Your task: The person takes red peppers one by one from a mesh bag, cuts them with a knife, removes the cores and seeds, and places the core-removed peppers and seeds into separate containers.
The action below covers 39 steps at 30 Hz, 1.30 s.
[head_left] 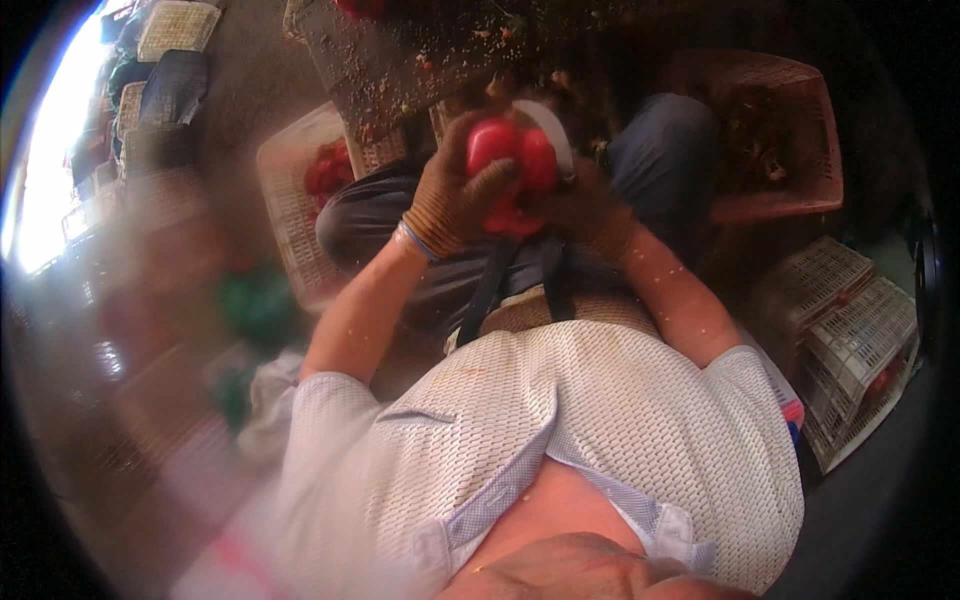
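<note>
Both of my hands wear brown work gloves and meet above my lap. Wrapped round the left side of a shiny red bell pepper (494,143) is my left hand (448,195), its thumb lying across the front. My right hand (592,212) is closed at the pepper's right side, in shadow. A knife (550,132) with a pale curved blade rises from that hand and bends over the pepper's upper right side. The knife's handle is hidden in the glove. Whether the blade is cutting into the pepper I cannot tell.
A seed-littered board (390,60) lies ahead. A pale crate (288,235) with red peppers (328,172) stands left of my knee; a reddish crate (800,200) holding dark scraps stands right. Slatted crates (850,335) are stacked lower right. Blur covers the lower left.
</note>
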{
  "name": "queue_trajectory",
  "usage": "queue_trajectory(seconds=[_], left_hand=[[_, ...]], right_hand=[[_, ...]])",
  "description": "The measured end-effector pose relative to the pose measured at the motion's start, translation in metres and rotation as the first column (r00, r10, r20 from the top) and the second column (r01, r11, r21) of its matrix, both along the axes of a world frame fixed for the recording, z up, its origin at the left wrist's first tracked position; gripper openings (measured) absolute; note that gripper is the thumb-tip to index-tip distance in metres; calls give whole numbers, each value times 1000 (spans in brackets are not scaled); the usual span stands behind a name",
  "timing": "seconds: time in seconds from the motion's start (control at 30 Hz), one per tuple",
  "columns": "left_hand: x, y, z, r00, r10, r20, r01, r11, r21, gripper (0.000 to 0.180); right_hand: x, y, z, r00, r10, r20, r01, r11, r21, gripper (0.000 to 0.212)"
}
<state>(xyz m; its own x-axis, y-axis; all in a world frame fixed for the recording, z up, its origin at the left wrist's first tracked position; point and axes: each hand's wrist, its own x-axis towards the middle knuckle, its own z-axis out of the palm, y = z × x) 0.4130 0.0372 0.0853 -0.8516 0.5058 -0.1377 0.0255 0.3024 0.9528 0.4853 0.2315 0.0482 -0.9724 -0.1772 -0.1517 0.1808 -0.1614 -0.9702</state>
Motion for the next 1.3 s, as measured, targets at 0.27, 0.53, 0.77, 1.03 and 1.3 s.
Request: queue_trajectory(seconds=[0.27, 0.53, 0.77, 1.03, 1.3], left_hand=[[-14, -3, -29, 511, -432, 743, -478, 575, 664, 74], [-20, -10, -66, 736, -429, 524, -76, 716, 694, 74], [-87, -41, 59, 763, -376, 526, 465, 884, -42, 85], [-41, -203, 31, 874, 57, 482, -365, 731, 576, 58], [17, -230, 36, 465, 620, -632, -813, 581, -27, 69]], right_hand=[[-6, 15, 21, 979, -12, 205, 12, 1000, 4, 47], [1, 30, 1, 988, 149, -49, -109, 878, 466, 41], [10, 7, -6, 966, 86, 245, -111, 990, 89, 34], [-38, 16, 4, 992, 13, -122, 45, 886, 462, 21], [-119, -113, 38, 949, 311, -52, -277, 902, 331, 21]])
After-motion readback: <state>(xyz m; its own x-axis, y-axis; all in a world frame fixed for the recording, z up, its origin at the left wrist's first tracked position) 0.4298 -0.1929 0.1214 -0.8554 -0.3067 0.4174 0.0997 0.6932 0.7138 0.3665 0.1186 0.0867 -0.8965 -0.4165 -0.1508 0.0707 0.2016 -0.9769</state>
